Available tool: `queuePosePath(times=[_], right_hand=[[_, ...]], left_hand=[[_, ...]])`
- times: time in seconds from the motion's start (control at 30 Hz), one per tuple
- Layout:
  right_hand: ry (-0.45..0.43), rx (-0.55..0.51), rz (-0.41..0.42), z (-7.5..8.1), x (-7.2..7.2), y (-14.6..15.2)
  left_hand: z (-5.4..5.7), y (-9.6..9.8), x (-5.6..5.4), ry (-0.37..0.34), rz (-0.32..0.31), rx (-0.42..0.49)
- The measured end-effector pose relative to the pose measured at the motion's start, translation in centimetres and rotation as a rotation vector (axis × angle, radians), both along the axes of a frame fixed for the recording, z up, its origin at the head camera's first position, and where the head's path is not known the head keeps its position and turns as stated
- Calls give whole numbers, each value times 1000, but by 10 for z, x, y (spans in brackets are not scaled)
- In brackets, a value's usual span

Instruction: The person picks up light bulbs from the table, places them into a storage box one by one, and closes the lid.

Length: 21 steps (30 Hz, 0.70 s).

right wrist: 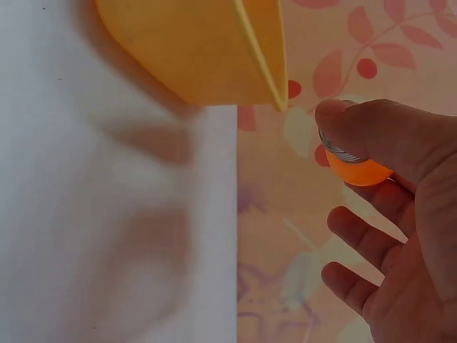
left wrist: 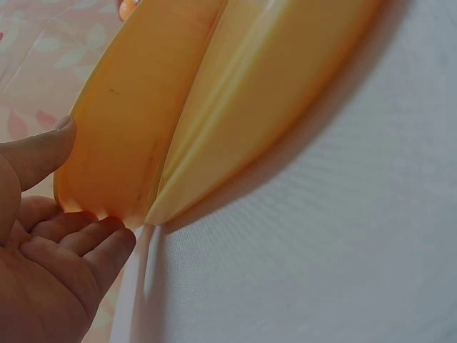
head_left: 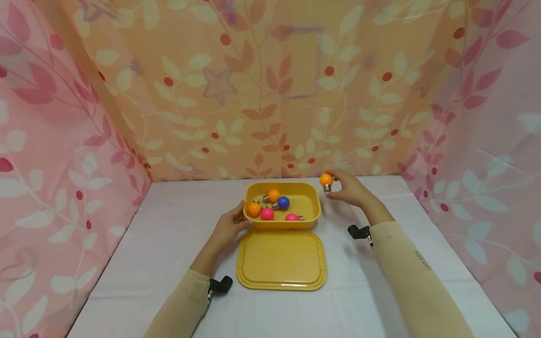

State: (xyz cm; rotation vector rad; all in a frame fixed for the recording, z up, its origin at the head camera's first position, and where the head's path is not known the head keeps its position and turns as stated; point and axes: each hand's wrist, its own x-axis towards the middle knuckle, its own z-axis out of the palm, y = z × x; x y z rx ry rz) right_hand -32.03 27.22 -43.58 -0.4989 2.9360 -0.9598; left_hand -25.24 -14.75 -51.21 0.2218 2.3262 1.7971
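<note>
The box (head_left: 282,225) and near lid (head_left: 282,260) appear smooth, glossy plastic; the held bulb's base (head_left: 327,188) ridged metal; the bench cover (head_left: 351,300) matt cloth.

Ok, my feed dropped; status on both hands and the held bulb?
Right hand pinching orange bulb, raised beside yellow box. Left hand holding box's left end. No obstacle visible between bulb and box.

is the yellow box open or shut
Open. The yellow box is uncovered: its lid lies on the white surface in front, and bulbs show inside.
</note>
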Motion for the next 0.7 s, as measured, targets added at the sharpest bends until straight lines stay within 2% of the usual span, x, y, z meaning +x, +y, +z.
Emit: queuePosePath(times=[0.37, 0.57, 0.7], right_hand=[[-24, 54, 107, 23, -1, -20], [-57, 76, 139, 27, -5, -32], [-59, 128, 156, 32, -9, -42]], left_hand=[[1, -1, 0, -12, 11, -16], [1, 0, -1, -12, 12, -22], [0, 0, -1, -20, 16, -28]])
